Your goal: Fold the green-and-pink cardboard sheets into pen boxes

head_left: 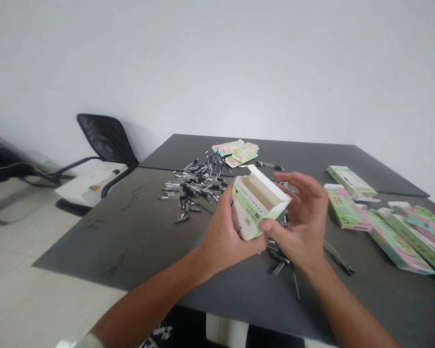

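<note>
Where the left hand (220,234) makes its grip, it is wrapped around a small open carton (249,212), thumb up the left side and fingers beneath, so the weight appears to sit in that palm. The right hand (306,227) has a wide grip: its thumb lies at the carton's near right corner, while the fingers arch beyond the box; whether they touch it I cannot tell.

The relation that matters is the mouth's: it is tipped upward and to the right, its longer edge slanting from upper left to lower right, with a white flap (263,179) standing on the far side. That puts the opening nearer the right hand, just beside its curved fingers. The carton's depth is foreshortened, so its long axis is hard to judge.

Beyond the left hand, a loose heap of pens (193,186) spreads across the dark surface (148,251), lying in many directions. More pens lie partly hidden under the hands, and a slim pair (338,258) slants just beside the right wrist. Farther right are several printed cartons (348,212); flattened-looking packaging (241,151) rests past the heap.
</note>
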`<control>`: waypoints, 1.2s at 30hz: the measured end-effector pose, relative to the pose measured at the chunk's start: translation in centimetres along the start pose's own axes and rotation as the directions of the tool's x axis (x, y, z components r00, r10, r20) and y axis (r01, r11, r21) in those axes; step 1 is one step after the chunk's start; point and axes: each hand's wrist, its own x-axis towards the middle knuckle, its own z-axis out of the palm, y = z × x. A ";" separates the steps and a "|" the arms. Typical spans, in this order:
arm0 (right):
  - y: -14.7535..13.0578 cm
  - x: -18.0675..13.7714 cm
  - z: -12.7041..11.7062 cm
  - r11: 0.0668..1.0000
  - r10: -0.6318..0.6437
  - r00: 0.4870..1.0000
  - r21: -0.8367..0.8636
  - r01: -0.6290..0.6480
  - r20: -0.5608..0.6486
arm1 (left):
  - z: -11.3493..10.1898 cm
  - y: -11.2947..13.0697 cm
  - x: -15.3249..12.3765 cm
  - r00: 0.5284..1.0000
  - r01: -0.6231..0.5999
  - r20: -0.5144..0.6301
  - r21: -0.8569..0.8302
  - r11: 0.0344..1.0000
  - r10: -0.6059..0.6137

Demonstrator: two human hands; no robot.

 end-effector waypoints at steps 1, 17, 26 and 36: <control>-0.1 -0.2 0.1 0.999 -0.037 0.999 -0.041 0.036 -0.018 | -0.1 -0.4 0.2 0.999 -0.007 -0.049 0.055 0.998 0.010; -0.3 -0.5 -0.8 0.983 0.104 0.993 -0.158 -0.094 0.054 | -1.3 0.6 0.4 0.971 -0.238 -0.035 -0.257 0.937 0.237; -0.2 -2.3 -0.3 0.986 0.105 0.987 -0.140 -0.088 0.123 | -1.2 1.4 -0.2 0.979 0.141 0.203 -0.549 0.824 -0.033; -1.3 -1.0 0.2 0.945 0.318 0.946 -0.102 -0.311 0.067 | -0.7 -0.4 -0.1 0.863 0.314 0.499 -0.655 0.687 0.082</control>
